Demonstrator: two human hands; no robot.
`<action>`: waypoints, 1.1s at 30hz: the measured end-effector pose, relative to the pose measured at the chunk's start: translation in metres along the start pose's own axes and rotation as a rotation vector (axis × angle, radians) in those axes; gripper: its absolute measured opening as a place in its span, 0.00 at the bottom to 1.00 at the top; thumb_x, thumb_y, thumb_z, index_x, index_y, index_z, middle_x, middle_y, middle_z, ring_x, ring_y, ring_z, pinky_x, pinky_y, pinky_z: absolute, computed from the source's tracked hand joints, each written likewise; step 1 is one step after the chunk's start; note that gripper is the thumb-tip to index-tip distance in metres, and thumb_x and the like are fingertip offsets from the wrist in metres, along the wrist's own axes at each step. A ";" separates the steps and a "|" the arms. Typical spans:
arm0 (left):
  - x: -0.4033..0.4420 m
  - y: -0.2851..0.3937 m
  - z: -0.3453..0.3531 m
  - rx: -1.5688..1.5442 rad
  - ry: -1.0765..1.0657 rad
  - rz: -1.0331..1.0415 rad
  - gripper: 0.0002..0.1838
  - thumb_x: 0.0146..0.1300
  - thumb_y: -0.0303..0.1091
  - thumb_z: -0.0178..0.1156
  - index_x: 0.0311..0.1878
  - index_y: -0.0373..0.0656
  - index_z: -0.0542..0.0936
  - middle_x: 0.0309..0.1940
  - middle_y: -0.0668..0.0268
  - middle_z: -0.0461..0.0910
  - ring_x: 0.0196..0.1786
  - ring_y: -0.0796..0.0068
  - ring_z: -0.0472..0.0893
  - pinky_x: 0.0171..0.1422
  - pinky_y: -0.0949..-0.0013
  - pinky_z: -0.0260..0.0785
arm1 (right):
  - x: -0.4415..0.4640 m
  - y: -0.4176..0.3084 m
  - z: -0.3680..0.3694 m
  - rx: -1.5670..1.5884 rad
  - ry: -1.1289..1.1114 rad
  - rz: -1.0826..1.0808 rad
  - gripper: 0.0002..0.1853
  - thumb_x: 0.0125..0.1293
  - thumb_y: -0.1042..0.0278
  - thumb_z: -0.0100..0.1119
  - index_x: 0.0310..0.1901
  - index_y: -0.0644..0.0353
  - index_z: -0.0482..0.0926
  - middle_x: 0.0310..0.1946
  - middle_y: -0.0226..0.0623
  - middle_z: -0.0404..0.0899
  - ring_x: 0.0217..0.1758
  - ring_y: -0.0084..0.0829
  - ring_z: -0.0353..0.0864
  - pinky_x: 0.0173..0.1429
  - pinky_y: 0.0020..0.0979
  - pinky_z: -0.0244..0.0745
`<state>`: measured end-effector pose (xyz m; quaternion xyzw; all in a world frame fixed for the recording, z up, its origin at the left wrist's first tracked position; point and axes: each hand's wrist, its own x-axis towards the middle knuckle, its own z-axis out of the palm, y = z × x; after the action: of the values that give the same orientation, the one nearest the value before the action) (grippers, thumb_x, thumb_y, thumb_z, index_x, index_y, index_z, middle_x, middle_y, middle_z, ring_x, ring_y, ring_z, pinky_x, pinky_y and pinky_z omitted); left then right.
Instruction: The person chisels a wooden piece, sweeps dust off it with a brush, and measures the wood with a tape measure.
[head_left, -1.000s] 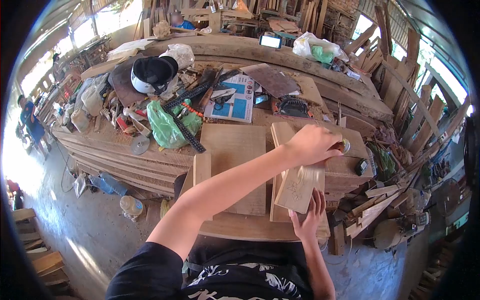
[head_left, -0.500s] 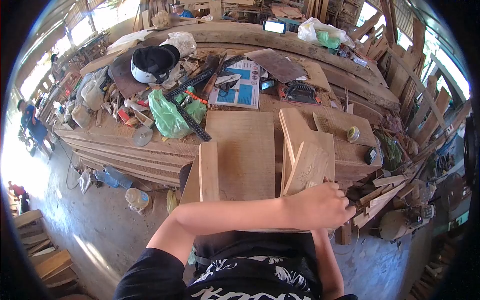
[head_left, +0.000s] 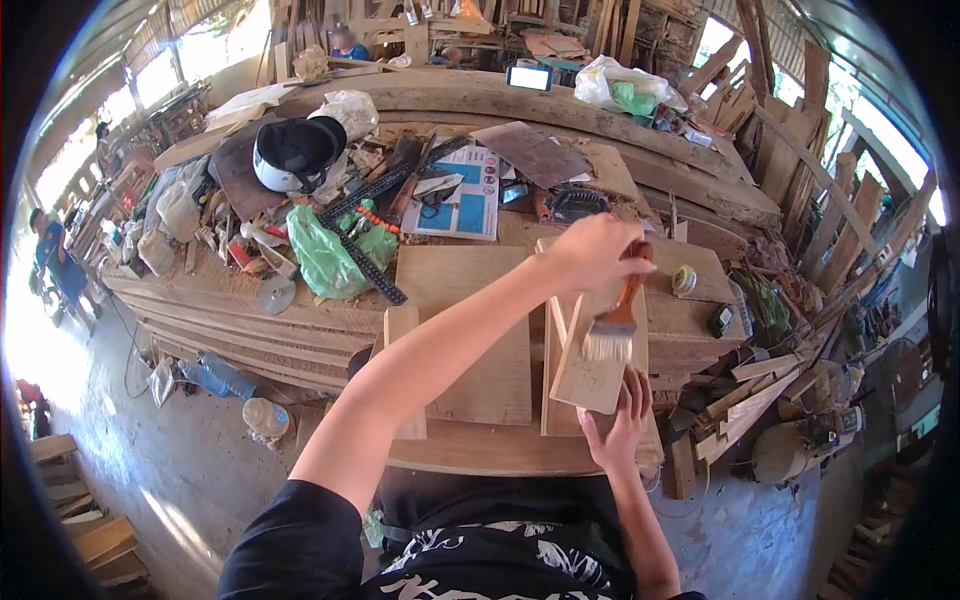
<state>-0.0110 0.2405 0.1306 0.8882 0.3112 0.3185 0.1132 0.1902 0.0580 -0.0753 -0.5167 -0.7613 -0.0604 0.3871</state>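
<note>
My left hand (head_left: 598,255) reaches across to the right and is closed around the handle of a paintbrush (head_left: 612,335). The brush has a brown handle and pale bristles, which point down against a small wooden board (head_left: 588,385). That board lies slanted over other wooden pieces. At its near end is my right hand (head_left: 622,425), fingers along the right edge and thumb by the lower edge, holding it. To the left are a wide flat board (head_left: 470,335) and a narrow wood block (head_left: 403,325), part of it hidden by my left forearm.
On the timber stack are a green plastic bag (head_left: 335,255), a black square ruler (head_left: 362,258), a helmet (head_left: 290,155), a printed sheet (head_left: 465,205), a round tape roll (head_left: 684,280) and a lit phone (head_left: 528,77). Scrap wood (head_left: 765,400) lies at right. A person (head_left: 60,260) stands far left.
My left hand has moved up and away from the board's near end, and the brush now shows in it. The right hand, hidden before, is now visible at the board. The view has shifted slightly.
</note>
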 end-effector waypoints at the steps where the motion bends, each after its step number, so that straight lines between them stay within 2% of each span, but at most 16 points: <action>1: 0.001 0.001 -0.003 0.037 0.048 0.000 0.23 0.72 0.53 0.65 0.49 0.37 0.81 0.33 0.48 0.86 0.41 0.44 0.87 0.46 0.47 0.78 | 0.002 -0.002 -0.002 0.002 -0.005 0.004 0.40 0.69 0.45 0.66 0.73 0.63 0.66 0.77 0.56 0.64 0.82 0.65 0.56 0.82 0.63 0.51; 2: 0.001 0.003 -0.004 0.074 0.092 -0.002 0.24 0.72 0.53 0.65 0.50 0.38 0.80 0.32 0.48 0.86 0.41 0.43 0.86 0.46 0.47 0.77 | 0.002 -0.003 -0.002 0.008 -0.012 0.010 0.40 0.69 0.45 0.66 0.73 0.63 0.66 0.77 0.56 0.64 0.82 0.65 0.56 0.82 0.63 0.51; 3: -0.001 0.007 -0.003 0.182 0.092 -0.005 0.22 0.73 0.53 0.64 0.50 0.40 0.78 0.34 0.51 0.87 0.40 0.48 0.87 0.43 0.49 0.78 | 0.002 -0.003 0.000 0.007 -0.006 0.008 0.40 0.69 0.45 0.66 0.73 0.63 0.66 0.77 0.56 0.63 0.82 0.65 0.56 0.82 0.63 0.51; 6: -0.018 0.000 0.018 0.434 0.104 0.252 0.18 0.72 0.49 0.65 0.47 0.42 0.78 0.34 0.55 0.87 0.38 0.55 0.88 0.41 0.53 0.80 | 0.003 -0.001 0.000 0.007 -0.006 0.014 0.40 0.69 0.45 0.66 0.73 0.63 0.66 0.78 0.55 0.63 0.82 0.64 0.56 0.82 0.63 0.51; 7: -0.035 -0.006 0.034 0.411 0.246 0.351 0.14 0.69 0.43 0.66 0.47 0.44 0.78 0.34 0.59 0.87 0.36 0.59 0.88 0.40 0.57 0.83 | 0.003 -0.003 -0.002 0.010 -0.017 0.025 0.40 0.68 0.44 0.67 0.73 0.63 0.67 0.78 0.55 0.63 0.82 0.64 0.56 0.82 0.63 0.51; 9: -0.075 0.004 0.043 0.313 -0.007 0.274 0.15 0.64 0.39 0.68 0.50 0.45 0.79 0.41 0.60 0.87 0.37 0.61 0.87 0.40 0.59 0.84 | 0.005 -0.006 -0.004 0.005 -0.020 0.034 0.41 0.67 0.43 0.68 0.73 0.63 0.67 0.78 0.55 0.63 0.82 0.65 0.56 0.82 0.63 0.51; 11: -0.122 0.016 0.052 0.438 0.024 0.412 0.16 0.62 0.37 0.69 0.52 0.46 0.80 0.51 0.62 0.86 0.38 0.66 0.87 0.38 0.62 0.84 | 0.005 -0.007 -0.005 -0.011 -0.017 0.025 0.42 0.67 0.42 0.68 0.73 0.63 0.66 0.78 0.55 0.62 0.83 0.64 0.55 0.83 0.63 0.51; 13: -0.156 0.036 0.048 0.315 0.059 0.469 0.16 0.60 0.37 0.70 0.50 0.46 0.82 0.55 0.63 0.83 0.38 0.70 0.87 0.38 0.65 0.83 | 0.003 -0.004 -0.002 0.006 0.000 0.001 0.44 0.66 0.40 0.68 0.73 0.63 0.66 0.78 0.55 0.62 0.83 0.64 0.54 0.83 0.64 0.50; 16: -0.183 0.072 0.038 0.169 0.154 0.555 0.16 0.58 0.39 0.71 0.47 0.45 0.82 0.52 0.64 0.83 0.37 0.70 0.86 0.39 0.68 0.82 | -0.003 0.006 0.006 0.024 0.024 -0.030 0.45 0.63 0.43 0.68 0.74 0.63 0.65 0.79 0.55 0.62 0.84 0.64 0.53 0.84 0.63 0.50; 19: -0.189 0.097 0.021 -0.008 0.129 0.521 0.16 0.59 0.41 0.72 0.46 0.45 0.82 0.49 0.64 0.84 0.36 0.71 0.86 0.39 0.69 0.81 | 0.001 0.002 -0.002 0.024 -0.031 0.002 0.44 0.60 0.49 0.68 0.74 0.63 0.64 0.79 0.53 0.62 0.84 0.63 0.53 0.84 0.63 0.50; 22: -0.179 0.103 0.005 0.092 0.167 0.485 0.15 0.63 0.43 0.72 0.46 0.46 0.81 0.40 0.66 0.84 0.34 0.72 0.86 0.37 0.69 0.80 | 0.002 0.004 0.003 -0.012 -0.021 0.017 0.45 0.63 0.43 0.67 0.75 0.62 0.64 0.79 0.53 0.62 0.84 0.63 0.54 0.84 0.63 0.50; 23: -0.172 0.103 0.001 0.082 0.184 0.448 0.15 0.66 0.46 0.72 0.46 0.46 0.81 0.32 0.68 0.82 0.32 0.72 0.85 0.35 0.66 0.79 | 0.001 0.002 -0.001 0.041 0.011 -0.031 0.46 0.64 0.39 0.67 0.75 0.62 0.65 0.78 0.53 0.63 0.83 0.62 0.55 0.84 0.63 0.50; 26: -0.147 0.086 -0.008 0.054 0.124 0.329 0.15 0.67 0.46 0.72 0.45 0.46 0.81 0.31 0.69 0.83 0.31 0.69 0.85 0.34 0.64 0.79 | -0.001 0.006 0.003 0.039 0.007 -0.018 0.47 0.65 0.36 0.68 0.74 0.62 0.66 0.78 0.53 0.63 0.83 0.63 0.55 0.83 0.63 0.51; 27: -0.136 0.078 -0.009 0.095 0.157 0.320 0.15 0.67 0.46 0.72 0.44 0.46 0.81 0.31 0.68 0.83 0.31 0.68 0.85 0.34 0.64 0.79 | 0.006 -0.007 -0.007 0.032 -0.015 0.002 0.46 0.63 0.38 0.71 0.73 0.63 0.67 0.78 0.53 0.63 0.83 0.63 0.55 0.83 0.63 0.51; 32: -0.082 0.035 0.002 0.390 0.347 0.383 0.15 0.65 0.44 0.72 0.44 0.45 0.81 0.33 0.68 0.85 0.32 0.66 0.86 0.35 0.64 0.80 | 0.007 -0.007 -0.004 0.007 0.001 0.018 0.44 0.63 0.39 0.70 0.71 0.63 0.69 0.77 0.55 0.63 0.81 0.64 0.57 0.82 0.64 0.53; 33: -0.075 0.028 0.004 0.420 0.323 0.366 0.15 0.64 0.44 0.73 0.44 0.46 0.81 0.31 0.69 0.84 0.33 0.67 0.87 0.37 0.65 0.81 | 0.007 -0.008 -0.004 0.014 -0.002 0.024 0.44 0.63 0.39 0.70 0.71 0.63 0.69 0.77 0.55 0.64 0.81 0.64 0.57 0.82 0.64 0.52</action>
<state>-0.0404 0.1722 0.1019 0.8713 0.2193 0.3993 -0.1824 0.1847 0.0578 -0.0654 -0.5231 -0.7559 -0.0500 0.3905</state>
